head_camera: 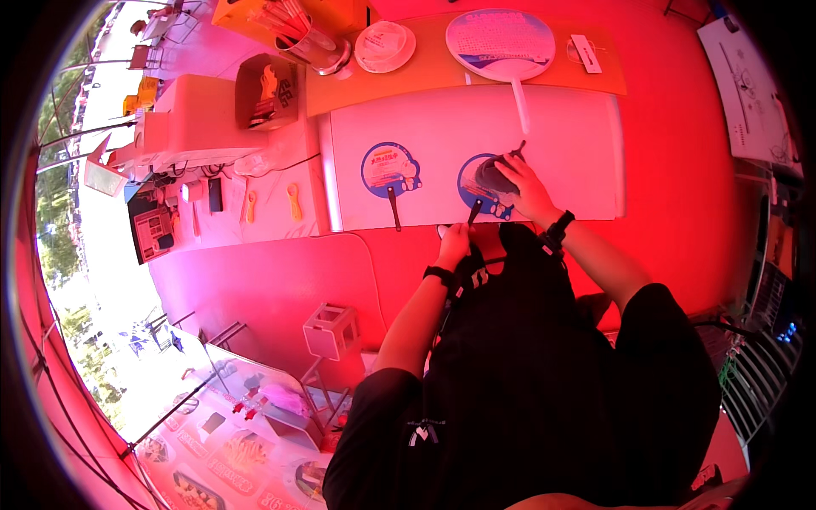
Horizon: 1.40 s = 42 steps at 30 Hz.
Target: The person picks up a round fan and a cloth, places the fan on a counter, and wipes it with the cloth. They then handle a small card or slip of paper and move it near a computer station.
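My right hand (524,185) presses a dark cloth (500,176) onto the face of a printed hand fan (472,182) at the near edge of a white tabletop (561,127). The cloth covers part of that fan. With my left hand (455,241) I grip the fan's dark handle (475,211). To the left, a second printed hand fan (386,167) lies flat, its handle pointing towards me. Farther back, a large oval fan (500,44) with a pale handle rests across an orange board, the handle reaching over the white top.
The orange board (421,83) also holds a metal cup of sticks (315,48), a stack of round lids (384,46) and a small white packet (585,54). On the side counter at left are a printed box (268,92), two yellowish tools and a dark phone-like object (215,194).
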### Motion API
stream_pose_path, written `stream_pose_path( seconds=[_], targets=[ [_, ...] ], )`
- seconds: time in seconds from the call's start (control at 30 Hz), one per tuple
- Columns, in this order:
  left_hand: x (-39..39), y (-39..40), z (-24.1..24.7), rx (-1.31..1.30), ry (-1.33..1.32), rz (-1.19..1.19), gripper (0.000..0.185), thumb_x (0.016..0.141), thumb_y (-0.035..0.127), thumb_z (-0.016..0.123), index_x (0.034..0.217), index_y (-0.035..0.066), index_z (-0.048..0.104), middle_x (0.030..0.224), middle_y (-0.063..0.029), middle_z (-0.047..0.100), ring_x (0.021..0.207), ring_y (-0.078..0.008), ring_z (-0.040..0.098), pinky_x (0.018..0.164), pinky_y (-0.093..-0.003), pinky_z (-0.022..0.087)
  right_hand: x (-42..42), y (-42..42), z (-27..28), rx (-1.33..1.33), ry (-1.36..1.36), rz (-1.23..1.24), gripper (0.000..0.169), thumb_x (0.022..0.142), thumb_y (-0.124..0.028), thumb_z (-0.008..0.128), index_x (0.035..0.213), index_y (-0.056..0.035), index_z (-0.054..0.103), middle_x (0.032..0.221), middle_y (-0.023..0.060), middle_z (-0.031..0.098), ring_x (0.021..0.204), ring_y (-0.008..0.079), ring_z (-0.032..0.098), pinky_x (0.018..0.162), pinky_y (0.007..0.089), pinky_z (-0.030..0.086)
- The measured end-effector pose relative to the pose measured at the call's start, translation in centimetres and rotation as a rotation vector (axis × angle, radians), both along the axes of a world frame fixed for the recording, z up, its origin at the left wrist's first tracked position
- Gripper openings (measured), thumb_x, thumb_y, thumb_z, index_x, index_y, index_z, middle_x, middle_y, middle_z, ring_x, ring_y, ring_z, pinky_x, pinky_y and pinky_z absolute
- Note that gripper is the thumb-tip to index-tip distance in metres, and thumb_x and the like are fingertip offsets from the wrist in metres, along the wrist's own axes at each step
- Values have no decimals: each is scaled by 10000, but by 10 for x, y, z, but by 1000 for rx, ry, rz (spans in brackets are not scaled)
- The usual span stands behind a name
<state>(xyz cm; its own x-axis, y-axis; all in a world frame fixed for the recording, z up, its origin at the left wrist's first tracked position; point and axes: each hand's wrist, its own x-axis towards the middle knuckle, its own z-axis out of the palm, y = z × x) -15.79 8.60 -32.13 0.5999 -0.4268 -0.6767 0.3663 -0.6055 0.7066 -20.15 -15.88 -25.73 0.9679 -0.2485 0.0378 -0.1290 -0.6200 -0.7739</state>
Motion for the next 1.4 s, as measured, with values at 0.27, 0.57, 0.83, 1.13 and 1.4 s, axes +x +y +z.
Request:
stream_pose_path(
  seconds=[0.27,0.57,0.83,1.13,1.4],
  targets=[
    [-19,1,-54,38,-101,-136,383,993,290,380,790,29,572,585,-107,553,526,-256,564,542,-374,451,-28,25,-73,-245,137,507,674,692,94,529,1313,-171,533,1482,116,344,1389,355,265,1118,528,265],
    [-25,6,-42,128,-122,-110,409,994,335,364,773,50,556,625,-144,564,601,-320,578,601,-436,437,13,-3,-74,-326,222,410,654,698,-121,745,1314,-180,534,1484,93,356,1378,334,301,1114,471,292],
    [-23,1,-26,184,-164,-125,405,992,338,367,796,50,574,797,-201,627,821,-408,603,726,-488,445,50,-33,-80,-361,263,238,615,745,18,539,1337,-146,510,1492,116,340,1379,358,291,1118,459,275],
    [-29,-2,-53,40,-502,-171,384,980,321,413,802,36,598,584,-113,564,558,-263,586,567,-397,449,14,31,-74,-268,137,587,601,765,-14,591,1337,-177,507,1496,100,334,1396,332,268,1125,496,250],
    [-27,2,-25,125,-284,-61,370,978,317,408,791,47,579,702,-177,616,701,-334,623,632,-432,467,57,22,-87,-366,143,406,578,767,-22,570,1327,-154,514,1474,122,363,1365,331,327,1103,475,280]
  ],
)
